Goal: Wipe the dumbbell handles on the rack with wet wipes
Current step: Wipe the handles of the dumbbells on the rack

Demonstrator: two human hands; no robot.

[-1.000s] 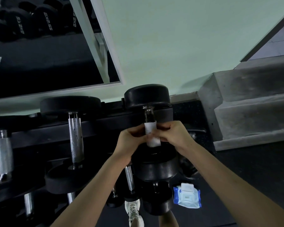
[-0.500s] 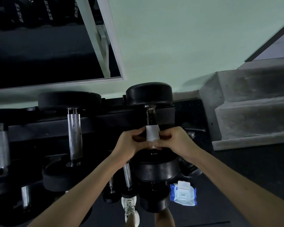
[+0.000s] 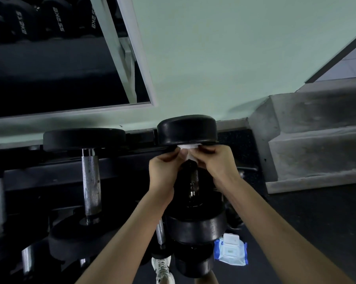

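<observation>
Head view: left hand (image 3: 164,167) and right hand (image 3: 216,162) both pinch one wet wipe (image 3: 190,156) around one dumbbell handle (image 3: 194,181).

The wet wipe (image 3: 188,149) that my left hand (image 3: 164,169) and right hand (image 3: 218,162) pinch is a white, soft, creased cloth-like sheet. The dumbbell head (image 3: 187,129) looks like black, smooth rubber with a slight sheen. Its handle (image 3: 194,181) is dark knurled metal. The neighbouring handle (image 3: 91,181) is bright knurled metal. The wipes pack (image 3: 230,253) is glossy plastic film. The steps (image 3: 316,156) are rough concrete.
</observation>
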